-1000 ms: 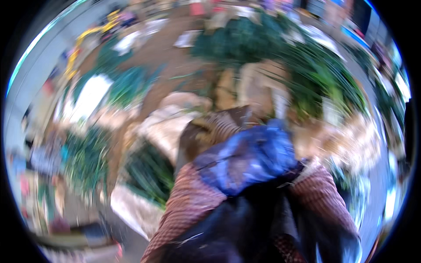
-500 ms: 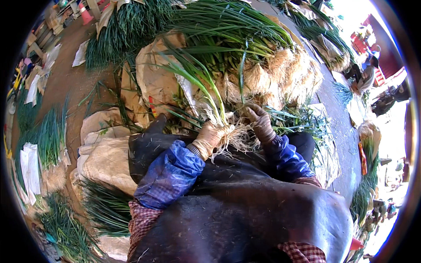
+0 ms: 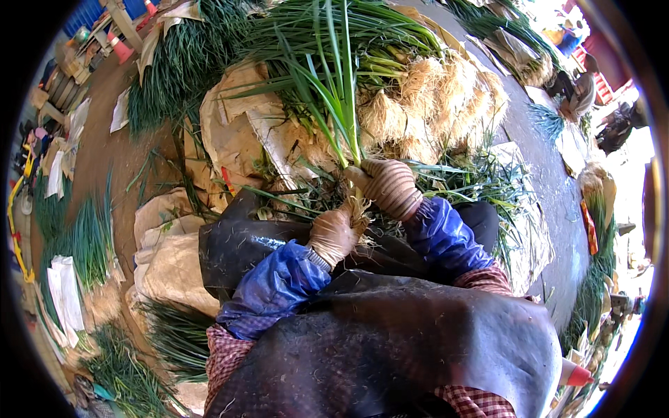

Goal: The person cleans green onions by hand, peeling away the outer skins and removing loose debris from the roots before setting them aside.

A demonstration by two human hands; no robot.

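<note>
left hand [image 3: 334,235] around stringy roots [image 3: 359,212]

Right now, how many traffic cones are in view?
3: a cone at upper left, another cone farther up and right, and a third cone at lower right; more may be hidden.

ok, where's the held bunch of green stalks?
Head view, upper middle: the bunch rises from the left hand, at its root end, past the right hand, left of the heap's pale roots.

Brown floor [image 3: 101,157] left, grey floor [image 3: 538,150] right (white glare [image 3: 635,202] beyond); upper left, what looks like a blue wall [image 3: 75,17].
</note>
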